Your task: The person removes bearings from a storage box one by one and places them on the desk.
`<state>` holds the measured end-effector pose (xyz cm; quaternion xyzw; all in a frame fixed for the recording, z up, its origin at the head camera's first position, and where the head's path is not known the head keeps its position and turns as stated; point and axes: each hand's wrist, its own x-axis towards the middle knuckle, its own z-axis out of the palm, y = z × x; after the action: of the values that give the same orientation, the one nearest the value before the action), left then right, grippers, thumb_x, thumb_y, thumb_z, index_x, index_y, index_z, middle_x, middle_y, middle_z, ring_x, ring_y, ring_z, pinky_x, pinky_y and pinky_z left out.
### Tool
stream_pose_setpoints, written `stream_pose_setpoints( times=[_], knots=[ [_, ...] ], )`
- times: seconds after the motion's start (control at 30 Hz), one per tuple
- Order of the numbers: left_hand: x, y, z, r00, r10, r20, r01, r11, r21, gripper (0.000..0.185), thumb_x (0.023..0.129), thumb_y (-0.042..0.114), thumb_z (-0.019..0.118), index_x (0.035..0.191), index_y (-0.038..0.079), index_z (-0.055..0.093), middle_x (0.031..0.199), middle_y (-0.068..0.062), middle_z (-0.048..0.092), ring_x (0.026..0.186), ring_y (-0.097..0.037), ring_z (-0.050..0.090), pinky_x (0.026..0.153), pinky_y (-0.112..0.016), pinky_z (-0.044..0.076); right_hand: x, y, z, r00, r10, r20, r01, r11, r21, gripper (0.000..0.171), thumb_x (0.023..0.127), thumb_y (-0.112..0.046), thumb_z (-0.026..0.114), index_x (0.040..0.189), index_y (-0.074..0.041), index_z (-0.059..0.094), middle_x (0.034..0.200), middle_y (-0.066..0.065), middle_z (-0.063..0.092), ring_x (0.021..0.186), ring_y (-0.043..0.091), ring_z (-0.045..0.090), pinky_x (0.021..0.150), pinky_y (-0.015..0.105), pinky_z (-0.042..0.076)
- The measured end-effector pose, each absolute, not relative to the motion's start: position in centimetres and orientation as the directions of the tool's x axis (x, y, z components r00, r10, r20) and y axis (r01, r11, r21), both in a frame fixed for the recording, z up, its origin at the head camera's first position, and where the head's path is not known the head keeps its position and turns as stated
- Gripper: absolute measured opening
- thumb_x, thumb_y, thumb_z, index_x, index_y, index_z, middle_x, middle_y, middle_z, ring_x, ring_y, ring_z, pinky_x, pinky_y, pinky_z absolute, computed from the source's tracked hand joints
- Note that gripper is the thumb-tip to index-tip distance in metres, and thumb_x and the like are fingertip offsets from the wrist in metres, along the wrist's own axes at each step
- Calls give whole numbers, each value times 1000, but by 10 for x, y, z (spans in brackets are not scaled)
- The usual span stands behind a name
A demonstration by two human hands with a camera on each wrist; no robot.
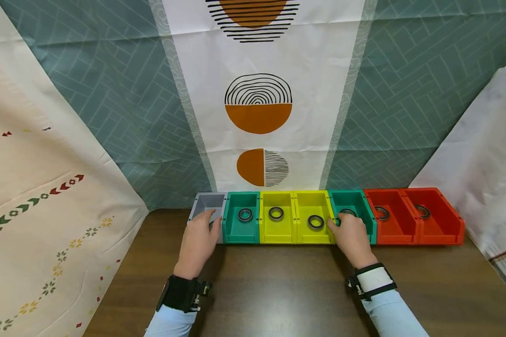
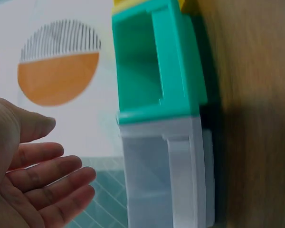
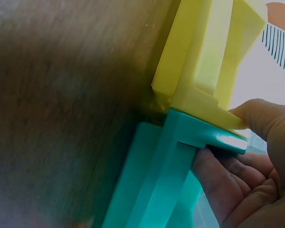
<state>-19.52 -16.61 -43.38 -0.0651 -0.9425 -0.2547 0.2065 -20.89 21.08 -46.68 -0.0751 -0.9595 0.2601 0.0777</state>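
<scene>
My left hand (image 1: 199, 236) is over the grey bin (image 1: 210, 200) at the row's left end; in the left wrist view its fingers are spread and relaxed, with nothing held. My right hand (image 1: 353, 234) straddles the adjoining walls of the right yellow bin (image 1: 312, 201) and the right green bin (image 1: 373, 229). Its thumb presses the yellow side while its fingers are inside the green bin, pinching both walls. A dark ring bearing (image 1: 316, 223) lies in that yellow bin, left of the thumb. Another bearing (image 1: 347, 212) shows partly behind the right hand.
A green bin (image 1: 229, 234) and a yellow bin (image 1: 277, 237) stand between the hands, each containing a bearing. Two red bins (image 1: 440, 234) at the right hold bearings too. The row sits on a brown wooden table (image 1: 274, 290) against a patterned cloth (image 1: 312, 121).
</scene>
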Motion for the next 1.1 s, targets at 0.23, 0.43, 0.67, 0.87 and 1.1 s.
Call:
stream_pose_setpoints(
  times=[0.23,0.43,0.67,0.87,1.1],
  knots=[
    [-220,-185,-438,-921,-52,386,167,843,511,35,94,26,54,120,2,59,112,-17,66,100,-29,64,80,-45,53,-209,210,-465,-980,179,86,112,853,-510,37,89,-31,60,102,3,63,73,10,48,65,23,50,47,27,36],
    [-237,-192,-446,-940,-79,332,126,823,553,42,94,28,53,129,3,52,119,-20,61,105,-32,60,82,-47,51,-211,207,-464,-980,178,88,110,858,-501,33,89,-31,59,94,1,63,67,8,43,61,22,48,46,27,34],
    [-249,-192,-461,-976,-77,205,53,826,561,49,94,28,53,136,3,43,137,-20,48,125,-34,49,96,-50,44,-212,208,-463,-980,186,66,128,852,-508,36,90,-31,59,101,3,62,72,10,47,65,23,50,48,27,36],
    [-256,-189,-471,-989,-41,142,39,852,522,52,92,27,56,136,2,42,137,-20,46,127,-34,46,99,-50,42,-211,210,-465,-979,190,70,130,853,-506,33,89,-32,59,92,1,63,68,9,43,63,22,48,48,27,36],
    [-259,-187,-476,-997,15,78,49,888,457,54,88,17,60,136,1,42,140,-23,42,131,-37,40,103,-53,37,-211,210,-465,-980,192,52,141,855,-500,46,89,-31,59,115,6,60,86,16,55,72,25,52,50,26,38]
  ],
)
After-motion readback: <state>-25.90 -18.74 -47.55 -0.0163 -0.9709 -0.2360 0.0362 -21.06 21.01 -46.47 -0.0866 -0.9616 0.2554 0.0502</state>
